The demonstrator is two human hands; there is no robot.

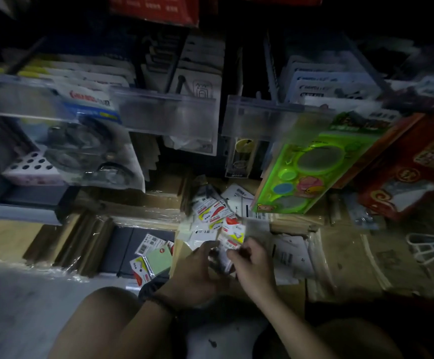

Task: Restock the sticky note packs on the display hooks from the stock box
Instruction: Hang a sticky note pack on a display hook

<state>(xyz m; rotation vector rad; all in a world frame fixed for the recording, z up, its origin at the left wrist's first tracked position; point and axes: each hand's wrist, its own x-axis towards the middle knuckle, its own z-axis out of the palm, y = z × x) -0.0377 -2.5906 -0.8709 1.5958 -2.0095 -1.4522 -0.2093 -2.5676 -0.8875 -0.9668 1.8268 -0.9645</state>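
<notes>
Person's crouched low. L hand curls round a small bunch of sticky note packs and R hand pinches the bunch's edge. They're prob. squaring the packs up so the hang-holes line up for one push onto a peg. It's blurry, so finger detail is unclear. Just beyond, the stock box holds more loose packs, within easy reach. A green pack lies left of the box. Further up, display hooks carry carded goods behind clear price strips. No note packs hung there yet, afaict.
</notes>
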